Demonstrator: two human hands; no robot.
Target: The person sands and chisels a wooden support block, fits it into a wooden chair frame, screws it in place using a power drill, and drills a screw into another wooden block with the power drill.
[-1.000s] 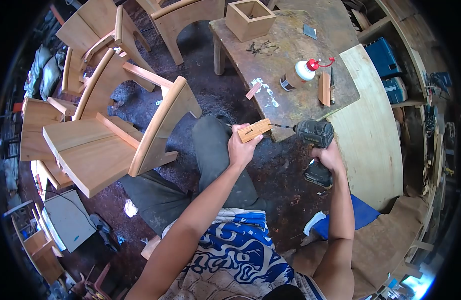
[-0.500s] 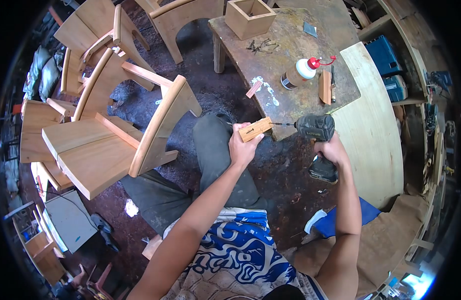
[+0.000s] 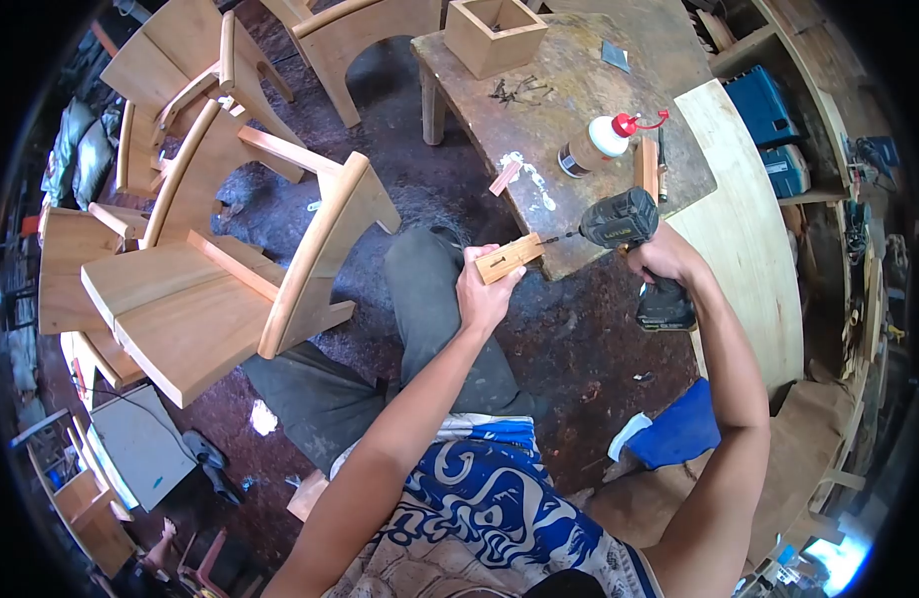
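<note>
My left hand (image 3: pixel 486 291) grips a small wooden block (image 3: pixel 508 259) by its sides, just off the table's near corner. A dark screw shows on the block's face. In my right hand (image 3: pixel 662 257) is a black cordless drill (image 3: pixel 620 218), held by the handle with its battery hanging below. The drill's bit points left and slightly down at the block's right end. Its tip meets or nearly meets the wood; I cannot tell how deep it sits.
A worn table (image 3: pixel 579 90) holds a glue bottle (image 3: pixel 594 146), an open wooden box (image 3: pixel 494 38), loose screws (image 3: pixel 520 91) and wood strips. Wooden chairs (image 3: pixel 210 259) crowd the left. A pale board (image 3: pixel 743 229) lies right, beside shelves with blue cases (image 3: pixel 761 106).
My right hand has raised the drill and shifted it slightly, so the bit now slants down toward the block. My left hand and the block have stayed in place.
</note>
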